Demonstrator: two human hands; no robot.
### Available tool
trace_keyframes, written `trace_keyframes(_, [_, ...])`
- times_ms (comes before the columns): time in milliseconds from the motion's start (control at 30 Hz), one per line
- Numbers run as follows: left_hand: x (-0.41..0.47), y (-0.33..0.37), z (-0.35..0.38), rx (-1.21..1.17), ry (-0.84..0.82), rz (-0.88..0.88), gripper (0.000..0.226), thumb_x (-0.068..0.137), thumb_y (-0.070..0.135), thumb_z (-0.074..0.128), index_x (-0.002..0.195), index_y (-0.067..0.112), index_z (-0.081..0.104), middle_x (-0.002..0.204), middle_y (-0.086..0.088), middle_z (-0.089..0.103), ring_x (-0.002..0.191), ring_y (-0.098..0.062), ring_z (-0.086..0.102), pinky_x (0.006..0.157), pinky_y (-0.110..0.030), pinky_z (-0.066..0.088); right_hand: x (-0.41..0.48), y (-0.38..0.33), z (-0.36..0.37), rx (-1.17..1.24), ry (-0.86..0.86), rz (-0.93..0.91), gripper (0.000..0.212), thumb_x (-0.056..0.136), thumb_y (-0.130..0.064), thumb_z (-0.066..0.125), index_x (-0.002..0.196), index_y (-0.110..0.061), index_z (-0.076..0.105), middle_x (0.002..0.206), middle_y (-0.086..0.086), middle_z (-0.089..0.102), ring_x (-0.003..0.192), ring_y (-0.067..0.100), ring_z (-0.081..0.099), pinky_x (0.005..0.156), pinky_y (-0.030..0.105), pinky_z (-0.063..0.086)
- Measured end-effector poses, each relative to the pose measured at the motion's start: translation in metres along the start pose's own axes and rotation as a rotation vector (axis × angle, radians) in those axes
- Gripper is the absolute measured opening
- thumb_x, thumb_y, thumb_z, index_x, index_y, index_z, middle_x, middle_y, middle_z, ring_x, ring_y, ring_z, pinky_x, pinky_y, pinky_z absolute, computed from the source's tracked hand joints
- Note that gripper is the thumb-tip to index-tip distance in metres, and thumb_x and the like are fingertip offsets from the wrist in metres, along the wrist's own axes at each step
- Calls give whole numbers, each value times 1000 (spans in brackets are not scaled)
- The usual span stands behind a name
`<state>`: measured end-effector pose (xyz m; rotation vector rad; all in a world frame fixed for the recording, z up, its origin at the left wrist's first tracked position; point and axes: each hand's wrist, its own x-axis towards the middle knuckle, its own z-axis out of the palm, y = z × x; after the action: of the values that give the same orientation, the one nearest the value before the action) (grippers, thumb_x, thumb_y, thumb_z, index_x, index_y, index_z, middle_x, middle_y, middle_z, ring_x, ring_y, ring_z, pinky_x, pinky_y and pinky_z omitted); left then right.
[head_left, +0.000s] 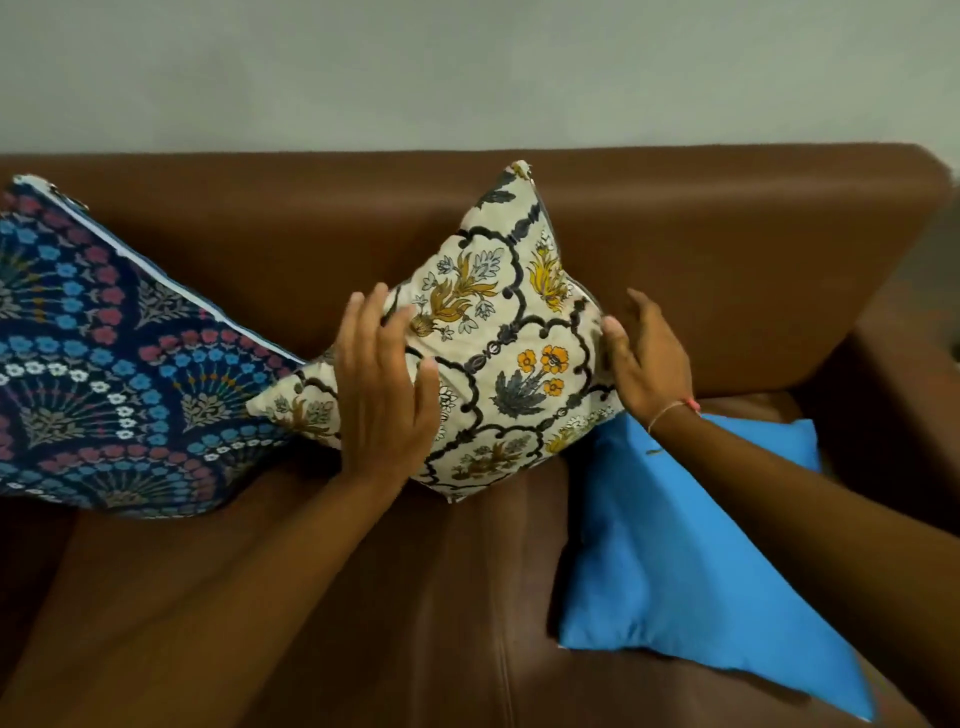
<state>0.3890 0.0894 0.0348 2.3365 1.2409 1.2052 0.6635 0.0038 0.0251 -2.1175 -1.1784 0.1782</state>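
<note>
A cream cushion with yellow and grey flowers (498, 338) stands on one corner against the back of a brown sofa (727, 249). My left hand (382, 395) lies flat on its left face, fingers straight and spread. My right hand (647, 358) touches the cushion's right edge with straight fingers; a thin bracelet circles that wrist. A dark blue cushion with a red, blue and white fan pattern (104, 364) leans at the left, its corner behind the cream one. A plain blue cushion (675, 561) lies flat on the seat at the right, partly under my right forearm.
The sofa's right armrest (904, 395) rises beside the plain blue cushion. A pale grey wall (467, 73) runs behind the sofa back. Bare brown seat (441, 597) shows between my forearms.
</note>
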Motion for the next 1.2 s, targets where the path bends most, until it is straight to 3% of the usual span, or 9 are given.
trace_keyframes(167, [-102,81,19,-65,-319,181,62,86,22,62,145,13,43,161,-12,30,151,-30,20,119,-51,25,-41,85,-72,-189,5,-135,56,100,-42,44,143,-8,41,142,16,52,131,32,47,109,43,35])
trace_keyframes(333, [-210,161,62,-2,-657,297,77,80,37,66,150,17,39,162,-11,31,150,-34,23,116,-48,26,-82,194,-149,-475,-203,-304,44,96,-28,39,133,-7,48,130,19,56,119,41,52,103,45,33])
trace_keyframes(433, [-250,196,100,102,-822,301,85,68,47,76,142,14,53,152,-17,44,140,-41,40,105,-53,44,-109,265,-177,-681,-341,-351,61,80,-13,38,140,-3,46,141,22,52,133,42,45,111,53,31])
trace_keyframes(500, [-267,203,121,164,-888,231,96,62,53,75,143,12,47,152,-20,42,138,-43,43,106,-56,38,-125,304,-179,-793,-401,-364,77,70,-5,45,146,-5,39,151,19,43,141,38,36,114,52,26])
trace_keyframes(600, [-284,201,153,296,-962,147,118,51,57,81,150,10,37,158,-24,31,145,-44,30,110,-58,25,-142,355,-167,-847,-428,-454,86,69,-3,47,153,-8,27,160,18,26,148,36,22,117,53,20])
trace_keyframes(733, [-298,189,177,366,-978,84,128,53,58,84,156,14,23,164,-21,16,150,-42,17,116,-61,18,-149,380,-132,-796,-379,-533,75,85,-12,40,155,-8,12,160,25,19,148,42,14,116,60,18])
trace_keyframes(900, [-304,182,199,385,-852,-57,123,60,55,84,155,11,19,160,-19,30,149,-37,20,120,-56,16,-132,368,-93,-611,-238,-571,72,93,-12,42,156,-8,8,162,18,11,148,41,13,117,59,14])
trace_keyframes(1033, [-303,187,212,393,-761,-125,99,69,25,82,152,12,29,160,-11,33,149,-30,28,118,-54,22,-124,378,-97,-606,-317,-625,74,85,-13,68,151,-16,34,160,11,23,148,38,19,116,59,16])
trace_keyframes(1200, [-295,198,201,244,-709,-133,76,74,21,60,147,13,45,157,-3,38,145,-27,35,117,-48,19,-117,367,-111,-615,-415,-636,51,85,-17,40,131,-16,61,147,8,51,139,41,38,113,57,19])
